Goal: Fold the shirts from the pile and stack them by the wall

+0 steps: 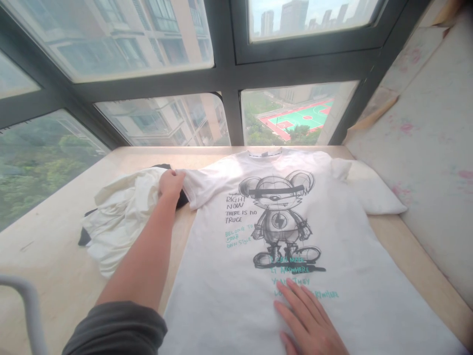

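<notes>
A white T-shirt [218, 276] lies spread out, front side up, its collar toward the window. On its chest is a sketched cartoon bear [280, 222] with black and green lettering. My left hand [172, 182] is closed on the edge of the left sleeve [197, 190], its fingertips partly hidden. Flat on the lower front of the shirt, over some green letters, rests my right hand [308, 318] with the fingers spread. The right sleeve [380, 190] is stretched out toward the wall.
A crumpled cream and black garment [121, 207] lies left of the shirt on the pale wooden surface [62, 212]. Dark-framed windows [227, 74] stand behind. Peeling floral wallpaper [432, 133] covers the right wall. A pale curved tube [27, 301] rises at the lower left.
</notes>
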Demonstrator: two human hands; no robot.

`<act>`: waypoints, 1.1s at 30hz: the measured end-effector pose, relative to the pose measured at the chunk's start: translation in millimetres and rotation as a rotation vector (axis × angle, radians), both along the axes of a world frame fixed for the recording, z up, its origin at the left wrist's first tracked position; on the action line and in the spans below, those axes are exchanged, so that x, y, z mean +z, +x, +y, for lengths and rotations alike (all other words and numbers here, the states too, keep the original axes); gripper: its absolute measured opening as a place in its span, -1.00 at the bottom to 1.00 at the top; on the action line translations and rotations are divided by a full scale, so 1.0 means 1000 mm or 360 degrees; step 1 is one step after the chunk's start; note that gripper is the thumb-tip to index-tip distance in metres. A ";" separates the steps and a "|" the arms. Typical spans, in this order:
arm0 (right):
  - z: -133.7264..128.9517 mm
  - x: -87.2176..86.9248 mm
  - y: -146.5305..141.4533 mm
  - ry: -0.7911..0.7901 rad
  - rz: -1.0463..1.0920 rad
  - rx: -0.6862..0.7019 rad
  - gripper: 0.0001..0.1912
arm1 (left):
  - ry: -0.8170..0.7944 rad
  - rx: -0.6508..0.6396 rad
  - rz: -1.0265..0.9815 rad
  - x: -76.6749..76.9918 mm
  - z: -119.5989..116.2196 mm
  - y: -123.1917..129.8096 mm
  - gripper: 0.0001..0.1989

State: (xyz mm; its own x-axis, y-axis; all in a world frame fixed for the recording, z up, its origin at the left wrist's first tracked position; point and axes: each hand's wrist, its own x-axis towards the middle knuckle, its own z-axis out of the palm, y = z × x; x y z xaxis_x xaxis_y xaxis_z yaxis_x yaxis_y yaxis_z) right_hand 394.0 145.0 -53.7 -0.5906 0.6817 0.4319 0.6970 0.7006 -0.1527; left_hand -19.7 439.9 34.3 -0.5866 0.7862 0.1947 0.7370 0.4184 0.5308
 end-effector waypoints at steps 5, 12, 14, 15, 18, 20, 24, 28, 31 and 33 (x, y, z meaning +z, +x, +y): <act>0.000 0.002 -0.001 0.0034 -0.0046 -0.0012 -0.61 | 0.0166 -0.0095 0.0297 0.034 0.003 0.038 -0.74; -0.001 0.006 -0.001 0.0023 -0.0057 0.0007 -0.62 | -0.0136 -0.0871 -0.0054 0.052 -0.002 0.100 -0.61; -0.001 0.009 -0.001 0.0019 -0.0068 0.0003 -0.62 | -0.0164 -0.0817 -0.0052 0.046 -0.008 0.095 -0.59; 0.000 0.009 -0.002 0.0019 -0.0068 -0.0002 -0.62 | -0.0143 -0.0766 -0.0011 0.041 -0.012 0.089 -0.63; 0.000 0.010 -0.003 0.0030 -0.0027 -0.0005 -0.62 | -0.0153 -0.0748 0.0084 0.019 -0.031 0.067 -0.73; -0.001 0.009 -0.003 0.0006 0.0013 -0.0010 -0.62 | -0.0185 -0.0818 0.0108 0.003 -0.048 0.054 -0.63; -0.002 0.013 0.003 -0.0192 0.0089 -0.0016 -0.64 | -0.0145 -0.0914 0.0101 -0.028 -0.072 0.044 -0.54; 0.027 0.039 0.011 -0.0586 0.0250 -0.0081 -0.64 | 0.0059 -0.0807 0.0110 -0.048 -0.073 0.048 -0.66; 0.088 0.068 -0.002 -0.0906 0.0382 -0.0236 -0.65 | 0.0193 -0.0709 0.0116 -0.054 -0.071 0.045 -0.76; 0.147 0.082 -0.025 -0.0963 0.0450 -0.0270 -0.66 | 0.0257 -0.0629 0.0134 -0.055 -0.073 0.040 -0.83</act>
